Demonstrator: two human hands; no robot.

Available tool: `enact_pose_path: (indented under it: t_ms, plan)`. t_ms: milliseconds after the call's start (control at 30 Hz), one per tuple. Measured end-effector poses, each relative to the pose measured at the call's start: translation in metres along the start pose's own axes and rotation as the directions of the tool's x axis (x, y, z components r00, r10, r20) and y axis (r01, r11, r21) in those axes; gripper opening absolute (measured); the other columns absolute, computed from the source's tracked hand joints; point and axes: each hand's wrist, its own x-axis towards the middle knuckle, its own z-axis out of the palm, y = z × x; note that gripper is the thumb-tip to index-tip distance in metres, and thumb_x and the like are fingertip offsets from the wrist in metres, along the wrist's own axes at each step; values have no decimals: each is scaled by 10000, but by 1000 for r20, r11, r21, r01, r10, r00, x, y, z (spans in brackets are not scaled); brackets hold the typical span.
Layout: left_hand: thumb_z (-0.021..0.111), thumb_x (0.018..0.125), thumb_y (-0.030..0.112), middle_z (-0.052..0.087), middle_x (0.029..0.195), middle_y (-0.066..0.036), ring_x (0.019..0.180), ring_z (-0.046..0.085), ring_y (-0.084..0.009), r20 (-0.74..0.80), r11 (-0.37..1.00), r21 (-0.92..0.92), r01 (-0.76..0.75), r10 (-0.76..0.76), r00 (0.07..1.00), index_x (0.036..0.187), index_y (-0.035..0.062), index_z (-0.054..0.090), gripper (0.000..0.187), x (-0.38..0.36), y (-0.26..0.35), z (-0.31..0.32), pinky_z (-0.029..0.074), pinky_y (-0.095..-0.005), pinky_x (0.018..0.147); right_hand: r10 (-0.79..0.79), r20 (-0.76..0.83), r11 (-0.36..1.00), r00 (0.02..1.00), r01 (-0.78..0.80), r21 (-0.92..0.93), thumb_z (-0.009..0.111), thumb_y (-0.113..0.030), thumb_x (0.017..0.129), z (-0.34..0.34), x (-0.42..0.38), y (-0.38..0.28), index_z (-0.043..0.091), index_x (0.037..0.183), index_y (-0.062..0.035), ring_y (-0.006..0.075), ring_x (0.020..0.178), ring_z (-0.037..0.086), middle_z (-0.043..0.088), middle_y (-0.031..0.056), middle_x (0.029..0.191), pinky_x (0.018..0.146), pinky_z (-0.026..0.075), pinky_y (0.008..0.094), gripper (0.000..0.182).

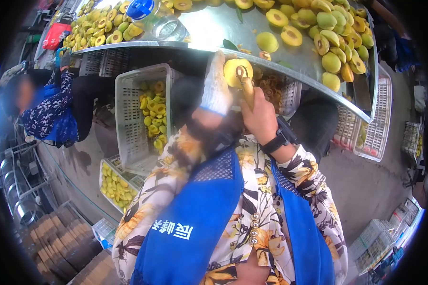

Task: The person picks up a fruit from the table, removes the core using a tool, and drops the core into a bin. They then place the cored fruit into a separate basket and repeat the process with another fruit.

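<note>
"Stone-fruit half (231, 73), where's it sitting?"

"Near the worktop (207, 26) edge, left hand (216, 85) clamping it, right hand (263, 116) gripping the loop-ended tool (248, 91)."

"Risk?"

"Tip's touching flesh; overpushing could be driving it into the glove (214, 99)."

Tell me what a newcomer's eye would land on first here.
Likely the cut yellow fruit near the upper middle, held by the gloved left hand, with the ring-tipped tool in the right hand against its face. Next, perhaps, the big heap of yellow-green fruit at the metal table's right, and the blue-capped bottle toward its left.
</note>
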Motion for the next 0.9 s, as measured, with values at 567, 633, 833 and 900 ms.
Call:
enact_pose_path:
  t_ms: [567,633,833,900]
  plan:
    - [450,915,190,590,973,-65,902,542,-122,182,753,612,-242,164,970,1037,-9,579,267,-8,-4,0,436,-259,814,58,114,995,992,-48,-85,505,-98,773,-5,-3,10,406,922,44,463,717,550,559,302,717,635,436,497,228]
    - [430,921,205,591,963,-63,900,542,-124,240,689,666,-285,163,957,1021,-9,584,282,-3,-2,-5,438,-262,811,61,148,991,987,-42,-130,511,-89,763,-6,1,14,409,920,43,462,713,551,559,299,712,635,436,498,229]
    - [456,905,176,588,978,-97,894,560,-168,177,794,510,-332,281,943,1012,-6,578,243,6,-12,-12,454,-280,792,-1,57,994,998,8,-112,516,-109,770,6,11,22,410,920,26,466,708,546,562,288,706,629,430,510,228]
    - [521,883,169,592,971,-71,869,557,-132,162,836,403,-374,337,928,1015,2,585,223,8,-17,-12,458,-250,763,11,14,993,1000,-9,-120,516,-122,779,8,13,21,410,919,21,466,704,544,562,286,704,627,429,513,226]
